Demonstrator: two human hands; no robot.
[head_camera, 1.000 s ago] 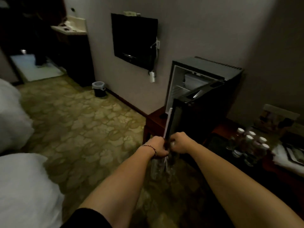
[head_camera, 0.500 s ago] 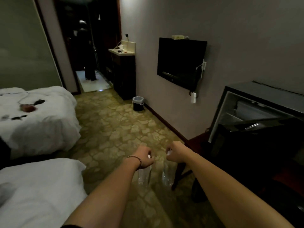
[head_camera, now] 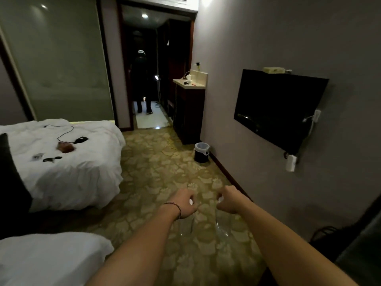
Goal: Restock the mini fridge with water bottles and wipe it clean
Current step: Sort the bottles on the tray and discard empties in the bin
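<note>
No brand, label or writing could be read anywhere; the dim light and blur hid any print on the bottles. Both arms reached forward over the patterned carpet [head_camera: 156, 182] in the near middle of the room. The left hand [head_camera: 186, 204], with a thin bracelet [head_camera: 175, 209] at the wrist, was curled round the neck of a clear water bottle [head_camera: 186, 227], a white cap showing between its fingers. The right hand [head_camera: 227, 200] was likewise curled round the neck of a second clear bottle [head_camera: 221, 230], with a pale cap just visible at its grip. Each bottle hung below its hand with its long axis roughly upright, cap end up and base pointing down toward the carpet; the right one leaned slightly, its base swung a little to the right. The two bottles were near each other but apart, and the hands did not touch. At the left stood a white bed [head_camera: 68, 168] with a black cable [head_camera: 61, 131], a reddish-brown item and small dark objects lying on it, and the corner of another white bed [head_camera: 47, 259] lay nearer. On the right wall hung a dark television [head_camera: 278, 108], with a white adapter [head_camera: 291, 163] dangling under it. Farther along that wall a small dark bin [head_camera: 202, 152] sat on the floor beside a dark cabinet [head_camera: 190, 112] with a pale top. In the far doorway a person [head_camera: 142, 83] in dark clothes stood on a light floor.
</note>
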